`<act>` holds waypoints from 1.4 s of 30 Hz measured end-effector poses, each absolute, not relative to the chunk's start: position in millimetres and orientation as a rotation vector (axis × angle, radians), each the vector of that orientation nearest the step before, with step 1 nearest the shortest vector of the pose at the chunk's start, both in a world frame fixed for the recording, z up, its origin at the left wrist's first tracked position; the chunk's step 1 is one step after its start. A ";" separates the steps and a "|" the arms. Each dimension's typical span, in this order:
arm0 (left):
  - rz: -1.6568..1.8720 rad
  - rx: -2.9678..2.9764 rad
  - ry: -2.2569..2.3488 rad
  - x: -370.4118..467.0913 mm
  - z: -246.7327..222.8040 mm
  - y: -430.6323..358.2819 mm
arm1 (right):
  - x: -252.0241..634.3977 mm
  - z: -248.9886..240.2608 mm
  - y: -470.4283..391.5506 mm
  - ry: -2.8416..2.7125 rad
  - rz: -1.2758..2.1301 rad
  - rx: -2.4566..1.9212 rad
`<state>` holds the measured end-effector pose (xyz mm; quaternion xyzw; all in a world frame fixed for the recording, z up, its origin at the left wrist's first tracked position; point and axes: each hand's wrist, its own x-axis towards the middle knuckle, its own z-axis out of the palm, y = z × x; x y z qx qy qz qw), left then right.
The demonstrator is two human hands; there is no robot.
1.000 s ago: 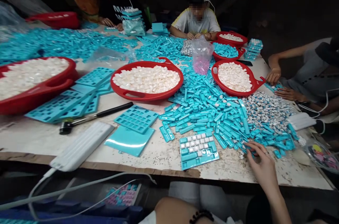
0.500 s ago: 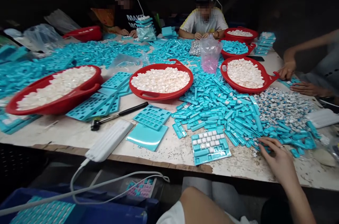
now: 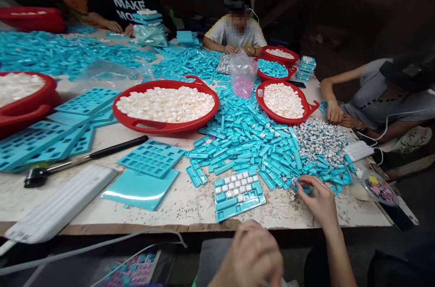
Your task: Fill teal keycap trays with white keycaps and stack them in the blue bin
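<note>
My right hand (image 3: 317,198) is at the near edge of the loose blue pieces, its thumb and fingertips drawn together by a few small white-and-blue parts (image 3: 292,185). What the fingertips pinch is too small to make out. My left hand (image 3: 253,253) is raised in front of the table edge, blurred, with its fingers curled in; anything inside is hidden. Between and beyond the hands lies a blue keyboard-shaped tray (image 3: 240,208), with white keycaps (image 3: 234,185) in its upper rows and longer blue pieces along its sides and lower rows.
Behind lies a heap of blue pieces (image 3: 244,137), beside a pile of small white-and-blue parts (image 3: 319,140). Red baskets (image 3: 166,129) hold white keycaps. Blue grid plates (image 3: 151,158), a black-handled tool (image 3: 115,146) and a white power bank (image 3: 64,201) lie left. Other people (image 3: 238,29) sit around.
My left hand has come up into view at the bottom centre. The view has swung right, so the table's things sit further left. My right hand stays by the small parts.
</note>
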<state>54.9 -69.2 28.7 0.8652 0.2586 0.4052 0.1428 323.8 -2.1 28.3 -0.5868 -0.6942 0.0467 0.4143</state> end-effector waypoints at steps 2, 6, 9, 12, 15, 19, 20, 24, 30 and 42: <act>1.318 2.295 1.158 42.4 33.5 -44.9 | 307.4 30.6 -4.0 -1.713 0.142 -1.408; 1.196 2.236 1.529 14.9 29.3 -15.7 | 259.7 29.5 -1.7 -1.770 0.318 -1.217; 1.077 2.280 1.502 6.8 18.5 -6.8 | 228.9 25.0 5.8 -1.866 0.424 -1.084; 1.024 2.308 1.477 7.1 11.2 -5.0 | 215.6 20.8 13.2 -1.957 0.421 -1.029; 1.009 2.301 1.487 8.3 9.7 -6.1 | 215.7 18.6 15.8 -2.007 0.395 -1.048; 0.993 2.279 1.487 7.2 11.3 -6.7 | 219.7 17.4 14.5 -2.033 0.377 -1.109; 0.992 2.276 1.481 6.7 11.6 -6.5 | 220.0 17.2 14.2 -2.039 0.389 -1.113; 0.964 2.259 1.469 5.5 11.5 -5.7 | 219.6 15.2 13.7 -2.073 0.487 -1.125; 0.967 2.242 1.485 7.4 10.9 -5.4 | 220.9 14.1 13.6 -2.056 0.585 -1.156; 1.084 1.991 1.462 -5.2 28.9 13.3 | 220.8 12.5 14.5 -1.984 0.606 -1.181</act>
